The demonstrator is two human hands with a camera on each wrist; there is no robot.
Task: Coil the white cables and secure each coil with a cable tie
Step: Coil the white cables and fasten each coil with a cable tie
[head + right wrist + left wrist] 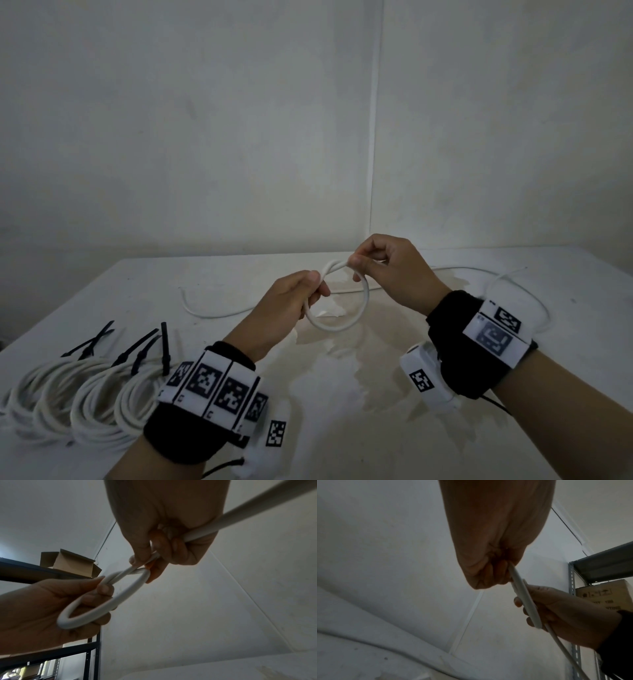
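Above the middle of the white tabletop (376, 428) both hands hold a white cable (356, 315) that is bent into one round loop in the air. The left hand (291, 305) grips the loop's left side, thumb and fingers curled round the cable where two strands cross. The right hand (387, 270) pinches the top of the loop between thumb and forefinger, its other fingers curled round the strand that runs on past the palm, as the right wrist view shows. The rest of the cable trails off the hands and lies loose on the tabletop behind them, curving away to the left and to the right. At the near left of the tabletop lie four finished coils (78, 401) of white cable, side by side and partly overlapping, each bound with a black cable tie (89, 342) whose tail sticks up. Both wrists wear black bands with black-and-white marker squares. A pale stain spreads over the tabletop below the loop.
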